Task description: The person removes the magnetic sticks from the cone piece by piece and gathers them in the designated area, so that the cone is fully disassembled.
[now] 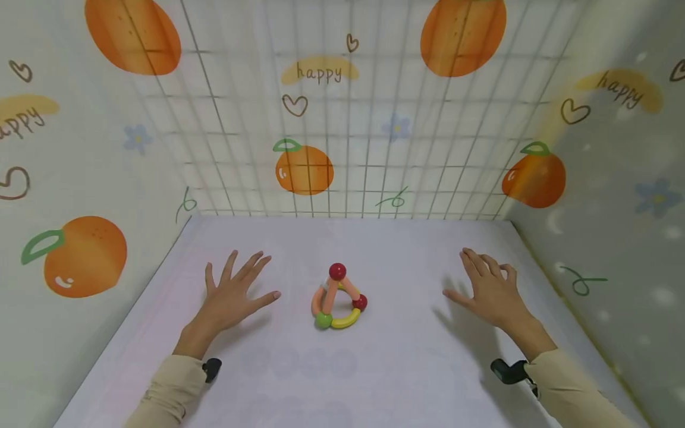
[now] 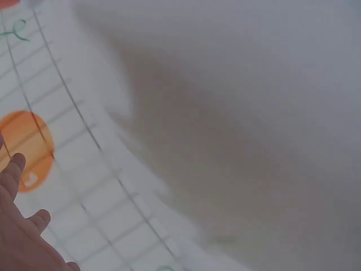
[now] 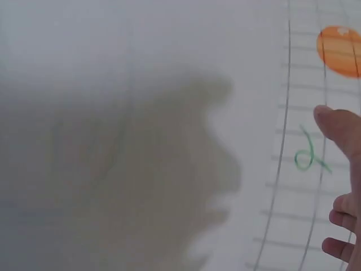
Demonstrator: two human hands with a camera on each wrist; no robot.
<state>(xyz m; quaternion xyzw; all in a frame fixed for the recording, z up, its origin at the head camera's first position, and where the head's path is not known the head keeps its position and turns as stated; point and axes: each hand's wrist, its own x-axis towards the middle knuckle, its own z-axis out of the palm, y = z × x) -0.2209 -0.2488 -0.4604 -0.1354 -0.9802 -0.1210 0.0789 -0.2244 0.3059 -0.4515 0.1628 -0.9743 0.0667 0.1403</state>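
Observation:
In the head view a small frame of balls and rods stands mid-table, with a red ball (image 1: 338, 271) at its peak, another red ball (image 1: 360, 302) at the right, a green ball (image 1: 323, 320) at the front and a curved yellow rod (image 1: 345, 319) between those two. Straight pink rods (image 1: 330, 297) lean up to the peak. Left of it, my left hand (image 1: 232, 298) has its fingers spread and holds nothing. My right hand (image 1: 492, 295), to the right, is empty too, fingers relaxed. The wrist views show part of the left hand (image 2: 22, 231) and right hand (image 3: 347, 152).
White walls with printed oranges (image 1: 304, 170) and grid lines enclose the pale table (image 1: 299, 380) at the back and both sides. Each sleeved wrist carries a dark device, one at the left (image 1: 212, 370) and one at the right (image 1: 508, 371). Hand shadows fall on the table.

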